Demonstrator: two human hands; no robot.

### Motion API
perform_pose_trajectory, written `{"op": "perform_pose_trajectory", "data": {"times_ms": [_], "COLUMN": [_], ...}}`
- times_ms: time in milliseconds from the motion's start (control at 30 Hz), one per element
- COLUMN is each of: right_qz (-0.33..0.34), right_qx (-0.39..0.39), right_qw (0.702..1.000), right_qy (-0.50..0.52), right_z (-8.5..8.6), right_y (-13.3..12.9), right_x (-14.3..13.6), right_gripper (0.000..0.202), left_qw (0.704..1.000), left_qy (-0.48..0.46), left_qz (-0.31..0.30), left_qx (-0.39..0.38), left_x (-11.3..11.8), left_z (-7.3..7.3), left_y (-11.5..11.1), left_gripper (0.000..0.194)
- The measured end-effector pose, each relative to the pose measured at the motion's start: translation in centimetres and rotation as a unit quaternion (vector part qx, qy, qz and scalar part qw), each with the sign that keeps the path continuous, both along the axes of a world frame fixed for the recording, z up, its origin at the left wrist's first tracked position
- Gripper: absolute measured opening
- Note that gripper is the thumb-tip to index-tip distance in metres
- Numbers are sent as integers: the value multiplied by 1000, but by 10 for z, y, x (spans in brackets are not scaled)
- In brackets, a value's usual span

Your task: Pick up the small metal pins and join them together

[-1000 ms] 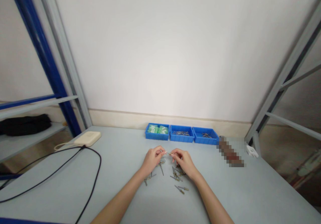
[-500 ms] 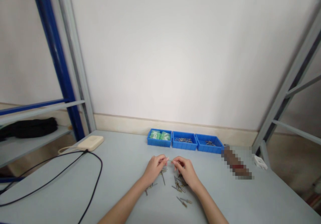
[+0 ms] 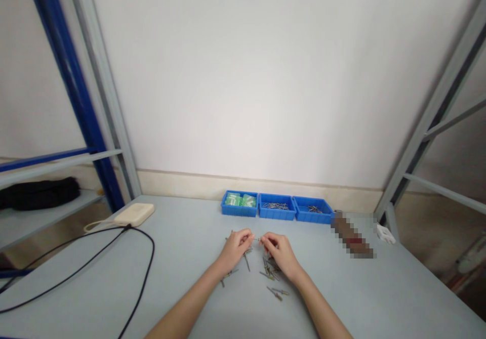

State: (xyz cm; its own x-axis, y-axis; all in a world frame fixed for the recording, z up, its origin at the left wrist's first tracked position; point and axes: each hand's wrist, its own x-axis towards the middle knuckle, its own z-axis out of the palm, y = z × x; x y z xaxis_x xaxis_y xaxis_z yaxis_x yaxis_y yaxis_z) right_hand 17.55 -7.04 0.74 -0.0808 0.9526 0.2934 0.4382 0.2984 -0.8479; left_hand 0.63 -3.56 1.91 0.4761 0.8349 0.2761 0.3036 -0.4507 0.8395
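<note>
Holding a slim pin crosswise between two hands

From where I'm standing, the left hand [image 3: 236, 247] and right hand [image 3: 280, 252] are facing each other over the counter [image 3: 170, 258], each grip pinching with thumb and fingers. A slim metal pin [image 3: 257, 239] is bridging the narrow gap, its long axis running roughly left to right, in line with both pinches. Its visible stretch is lying to the right of the left fingertips and to the left of the right ones; neither hand is clearly nearer. Both tips are covered, so I'm not telling how deeply either grip is holding it.

Brass-ended pins [image 3: 267, 274] are lying loosely below the right hand, pointing various ways; more thin pins [image 3: 247, 262] are resting beside the left. Beyond, three blue bins [image 3: 277, 214] are standing in a row.
</note>
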Motion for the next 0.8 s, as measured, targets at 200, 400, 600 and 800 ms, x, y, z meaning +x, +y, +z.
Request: {"op": "perform_pose_trajectory", "data": {"times_ms": [200, 400, 600, 800], "right_qz": [-4, -8, 5, -98], "right_qx": [-16, -5, 13, 8], "right_qw": [1000, 1000, 998, 992], "right_qy": [22, 1, -54, -78], "right_z": [-1, 3, 3, 20], "right_y": [0, -4, -10, 16], "right_x": [1, 3, 4, 52], "right_gripper": [30, 24, 34, 36], "left_qw": [1000, 1000, 1000, 997], "left_qy": [8, 3, -5, -72], "left_qz": [13, 11, 5, 34], "left_qx": [2, 19, -5, -25], "left_x": [-2, -2, -2, -7], "left_z": [-1, -4, -4, -4], "left_y": [1, 4, 4, 11], "left_gripper": [36, 35, 50, 54]}}
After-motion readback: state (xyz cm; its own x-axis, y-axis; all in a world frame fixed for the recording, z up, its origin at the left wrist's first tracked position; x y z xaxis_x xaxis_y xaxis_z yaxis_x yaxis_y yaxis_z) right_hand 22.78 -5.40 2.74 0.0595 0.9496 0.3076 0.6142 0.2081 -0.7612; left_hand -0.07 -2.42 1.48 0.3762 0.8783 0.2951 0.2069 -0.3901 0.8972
